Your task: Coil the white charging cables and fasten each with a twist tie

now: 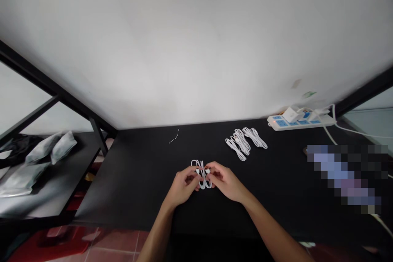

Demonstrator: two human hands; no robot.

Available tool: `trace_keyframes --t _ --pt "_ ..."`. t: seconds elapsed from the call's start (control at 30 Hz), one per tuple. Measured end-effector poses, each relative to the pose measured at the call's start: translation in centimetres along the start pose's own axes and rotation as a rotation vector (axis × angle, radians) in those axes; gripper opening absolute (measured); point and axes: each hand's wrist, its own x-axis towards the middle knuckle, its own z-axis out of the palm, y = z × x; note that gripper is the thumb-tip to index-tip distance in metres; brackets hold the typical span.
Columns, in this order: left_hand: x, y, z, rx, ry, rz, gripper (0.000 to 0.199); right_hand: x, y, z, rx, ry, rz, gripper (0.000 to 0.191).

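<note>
A coiled white cable is held between my two hands over the black table, near its front middle. My left hand pinches the coil's left side by a white connector. On the right side, my right hand has its thumb and fingers closed on the coil near the other connector. Farther back and to the right lie several bundled white cables, side by side. A thin white tie rests on the table behind my left hand.
A white power strip with plugs and cords stands against the wall at the back right. A pixelated object lies at the right. Plastic-wrapped packages sit on another black surface at the left, beyond a black frame bar.
</note>
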Motion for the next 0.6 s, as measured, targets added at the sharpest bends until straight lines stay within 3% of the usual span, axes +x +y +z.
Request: trace_keyframes --t 0.6 --pt "0.02 -0.61 -0.08 0.116 0.043 0.11 0.033 -0.06 0.04 -0.02 0.028 0.011 0.015 0.027"
